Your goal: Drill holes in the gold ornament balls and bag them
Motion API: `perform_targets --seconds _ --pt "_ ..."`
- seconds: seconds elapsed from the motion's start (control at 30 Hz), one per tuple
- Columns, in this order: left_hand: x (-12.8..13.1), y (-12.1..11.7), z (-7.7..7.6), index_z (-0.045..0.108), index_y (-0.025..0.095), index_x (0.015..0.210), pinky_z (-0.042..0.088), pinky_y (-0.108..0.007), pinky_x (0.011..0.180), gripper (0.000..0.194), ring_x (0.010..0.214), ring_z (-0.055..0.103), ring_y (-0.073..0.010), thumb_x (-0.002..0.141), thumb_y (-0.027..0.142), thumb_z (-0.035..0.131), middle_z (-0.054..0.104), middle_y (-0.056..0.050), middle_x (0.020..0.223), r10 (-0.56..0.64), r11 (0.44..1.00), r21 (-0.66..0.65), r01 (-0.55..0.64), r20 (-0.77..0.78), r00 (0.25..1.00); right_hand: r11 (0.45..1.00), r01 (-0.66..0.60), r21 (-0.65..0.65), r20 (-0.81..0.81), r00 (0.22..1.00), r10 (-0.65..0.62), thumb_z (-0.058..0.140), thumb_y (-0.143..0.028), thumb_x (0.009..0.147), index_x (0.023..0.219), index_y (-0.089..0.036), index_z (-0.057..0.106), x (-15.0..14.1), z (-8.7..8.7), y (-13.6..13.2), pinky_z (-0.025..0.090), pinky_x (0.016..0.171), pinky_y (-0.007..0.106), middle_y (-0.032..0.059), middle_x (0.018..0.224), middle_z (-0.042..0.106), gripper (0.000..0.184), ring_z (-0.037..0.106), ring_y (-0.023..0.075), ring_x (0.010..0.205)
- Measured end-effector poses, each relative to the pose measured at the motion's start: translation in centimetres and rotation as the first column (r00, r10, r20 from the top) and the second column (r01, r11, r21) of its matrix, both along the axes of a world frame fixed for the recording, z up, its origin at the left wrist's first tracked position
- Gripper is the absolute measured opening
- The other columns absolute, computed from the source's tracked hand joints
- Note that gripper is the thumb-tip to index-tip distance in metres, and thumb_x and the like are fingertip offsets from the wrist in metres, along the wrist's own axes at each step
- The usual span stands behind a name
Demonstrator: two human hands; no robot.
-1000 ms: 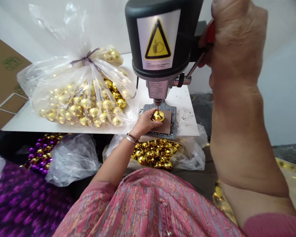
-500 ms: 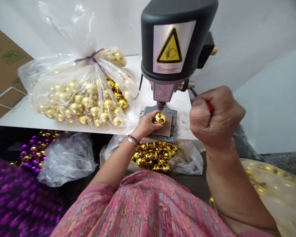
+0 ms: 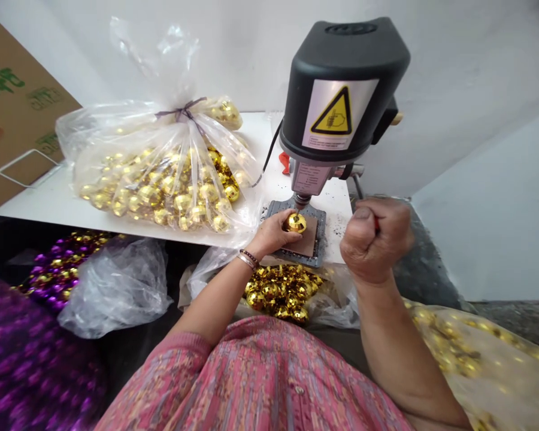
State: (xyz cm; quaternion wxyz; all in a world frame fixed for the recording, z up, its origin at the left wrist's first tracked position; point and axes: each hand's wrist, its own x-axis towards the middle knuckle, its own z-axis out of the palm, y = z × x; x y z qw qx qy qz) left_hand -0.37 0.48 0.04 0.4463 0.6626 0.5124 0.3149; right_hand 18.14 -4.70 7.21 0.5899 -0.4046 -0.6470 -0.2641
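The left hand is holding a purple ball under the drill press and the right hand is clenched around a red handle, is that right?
Not quite, the ball is gold, not purple. The head view shows the left hand holding a gold ball under the drill press, and the right hand clenched around a red handle.

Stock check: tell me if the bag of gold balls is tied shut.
Shut: a purple ribbon cinches the plastic bag at its neck.

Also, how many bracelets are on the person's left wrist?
2: a dark beaded bracelet and a silver bangle nearer the elbow, both on the left wrist; more could be hidden.
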Motion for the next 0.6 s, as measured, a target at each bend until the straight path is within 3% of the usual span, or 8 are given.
perform_targets --seconds 0.4,0.5,0.6 --pt "0.1 -0.2 -0.6 0.073 0.020 0.132 0.056 -0.038 0.096 0.056 0.099 0.071 -0.0248 0.076 0.023 0.083 0.078 -0.003 0.110 -0.048 0.998 0.026 0.050 -0.058 0.997 0.999 -0.022 0.041 -0.036 0.999 0.023 0.044 -0.025 0.100 0.093 -0.020 0.058 -0.4 -1.0 0.0 0.048 0.072 0.025 0.0017 0.079 0.063 0.016 0.062 0.0110 0.076" --pt "0.0 -0.4 -0.4 0.071 0.019 0.135 0.055 -0.040 0.100 0.061 0.104 0.072 -0.0274 0.075 0.024 0.085 0.078 -0.006 0.114 -0.016 1.000 0.021 0.018 -0.084 0.996 1.000 -0.007 0.014 -0.100 0.995 0.008 0.041 -0.028 0.104 0.088 -0.019 0.056 -0.3 0.8 0.8 0.044 0.067 0.023 0.0005 0.076 0.062 0.024 0.058 0.0086 0.070" --pt "-0.3 -1.0 0.0 0.069 0.013 0.137 0.055 -0.042 0.098 0.064 0.104 0.071 -0.0303 0.076 0.026 0.085 0.077 -0.010 0.114 0.005 1.000 0.021 -0.003 -0.100 0.995 0.999 0.017 -0.034 -0.191 0.981 -0.023 0.037 -0.030 0.108 0.086 -0.018 0.053 -0.1 4.1 2.8 0.038 0.061 0.021 -0.0009 0.072 0.058 0.030 0.052 0.0058 0.064"
